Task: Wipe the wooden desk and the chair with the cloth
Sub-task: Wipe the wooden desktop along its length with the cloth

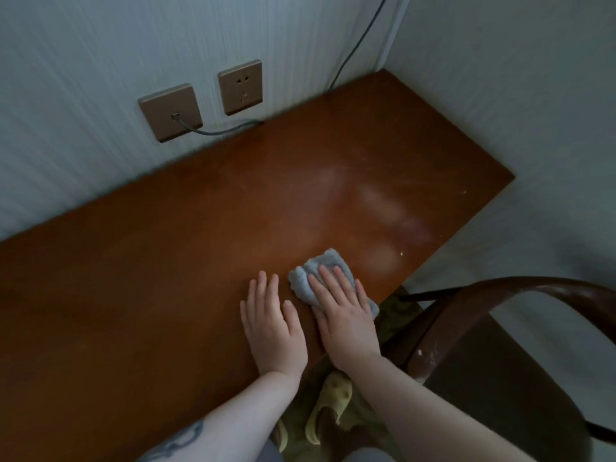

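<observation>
Right hand [343, 315] lies flat on the blue cloth [320, 271], fingers [325, 278] straight and slightly spread, hiding most of it; cloth sits near the surface's [166, 261] front edge, toward its right end. Left hand [271, 323] flat on bare wood just beside, fingers straight, close together. Chair [483, 315] off the right front corner, seat cut off by frame. Frame blurred; pale smears right of cloth. Wide bare wood leftward and toward the wall.

Domestic room, likely a bedroom or study corner. Indicated by: wooden desk [200, 261] fitted into corner of pale striped wallpaper [66, 95]; wall socket [240, 87]; data outlet [170, 112] with cable [216, 130]; curved wooden chair [500, 315].
</observation>
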Action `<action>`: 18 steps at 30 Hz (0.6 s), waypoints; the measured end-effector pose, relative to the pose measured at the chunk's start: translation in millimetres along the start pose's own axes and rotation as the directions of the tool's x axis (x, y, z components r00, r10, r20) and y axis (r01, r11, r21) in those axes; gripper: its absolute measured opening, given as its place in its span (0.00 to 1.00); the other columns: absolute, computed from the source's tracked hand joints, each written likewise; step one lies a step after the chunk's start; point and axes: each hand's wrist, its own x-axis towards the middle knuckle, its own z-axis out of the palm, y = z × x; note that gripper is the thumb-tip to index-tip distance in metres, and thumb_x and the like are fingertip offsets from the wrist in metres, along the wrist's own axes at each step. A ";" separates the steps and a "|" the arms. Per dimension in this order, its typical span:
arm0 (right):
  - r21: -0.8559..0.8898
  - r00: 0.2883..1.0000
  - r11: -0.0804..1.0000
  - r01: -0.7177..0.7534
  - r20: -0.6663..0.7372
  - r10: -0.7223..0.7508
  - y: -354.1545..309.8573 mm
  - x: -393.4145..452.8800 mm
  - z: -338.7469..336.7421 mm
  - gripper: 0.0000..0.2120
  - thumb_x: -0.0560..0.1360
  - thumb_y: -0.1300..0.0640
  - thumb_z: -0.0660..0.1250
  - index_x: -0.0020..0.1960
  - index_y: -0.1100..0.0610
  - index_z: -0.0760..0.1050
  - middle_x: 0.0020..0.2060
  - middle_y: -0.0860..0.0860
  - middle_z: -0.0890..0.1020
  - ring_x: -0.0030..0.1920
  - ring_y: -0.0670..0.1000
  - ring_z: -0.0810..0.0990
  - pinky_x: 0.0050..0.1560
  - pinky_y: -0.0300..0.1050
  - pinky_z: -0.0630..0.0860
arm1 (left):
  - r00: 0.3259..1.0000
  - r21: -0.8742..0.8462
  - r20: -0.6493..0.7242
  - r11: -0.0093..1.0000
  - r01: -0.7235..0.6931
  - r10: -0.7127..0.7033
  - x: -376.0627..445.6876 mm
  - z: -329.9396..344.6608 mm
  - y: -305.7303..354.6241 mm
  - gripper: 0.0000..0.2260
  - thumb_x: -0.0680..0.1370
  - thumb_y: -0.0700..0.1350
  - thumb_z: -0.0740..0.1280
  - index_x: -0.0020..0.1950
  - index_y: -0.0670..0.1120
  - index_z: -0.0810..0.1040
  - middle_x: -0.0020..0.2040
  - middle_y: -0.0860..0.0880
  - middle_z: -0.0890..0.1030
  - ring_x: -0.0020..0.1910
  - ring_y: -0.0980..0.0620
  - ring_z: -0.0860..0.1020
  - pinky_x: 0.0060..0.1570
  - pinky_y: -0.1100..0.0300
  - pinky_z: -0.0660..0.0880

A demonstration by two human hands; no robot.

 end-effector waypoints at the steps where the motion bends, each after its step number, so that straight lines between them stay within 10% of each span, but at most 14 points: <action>1: 0.019 0.996 0.997 -0.080 -0.034 0.081 0.2 -6.6 4.6 0.24 0.81 0.48 0.49 0.77 0.46 0.60 0.76 0.47 0.62 0.78 0.49 0.52 0.75 0.55 0.49 | 1.000 0.014 0.009 1.000 -0.001 0.001 -0.5 5.6 7.1 0.24 0.81 0.51 0.49 0.74 0.47 0.68 0.76 0.50 0.64 0.77 0.53 0.56 0.75 0.53 0.47; 9: -0.007 0.885 0.907 0.420 0.225 -0.408 41.1 8.2 -16.2 0.26 0.83 0.50 0.53 0.79 0.44 0.51 0.78 0.43 0.50 0.78 0.47 0.41 0.76 0.53 0.38 | 0.999 0.215 0.049 0.976 -0.028 0.018 -4.3 20.5 21.4 0.26 0.81 0.56 0.45 0.75 0.49 0.65 0.76 0.52 0.64 0.77 0.53 0.56 0.76 0.52 0.47; 14: 0.025 0.993 0.994 -0.106 -0.050 0.108 56.0 7.0 -6.6 0.24 0.82 0.48 0.51 0.78 0.45 0.57 0.78 0.47 0.58 0.78 0.50 0.50 0.77 0.58 0.51 | 0.994 0.206 -0.041 0.973 0.105 -0.098 7.2 37.0 49.9 0.26 0.80 0.55 0.48 0.75 0.49 0.65 0.77 0.50 0.63 0.77 0.51 0.54 0.75 0.50 0.44; 18: 0.051 0.959 0.966 0.254 0.116 -0.258 40.9 4.7 -10.6 0.30 0.81 0.49 0.54 0.79 0.42 0.45 0.79 0.45 0.48 0.78 0.49 0.38 0.76 0.55 0.36 | 0.985 0.230 -0.067 0.959 0.167 -0.156 22.3 43.8 58.5 0.25 0.80 0.52 0.47 0.76 0.49 0.64 0.78 0.51 0.61 0.78 0.51 0.52 0.75 0.49 0.41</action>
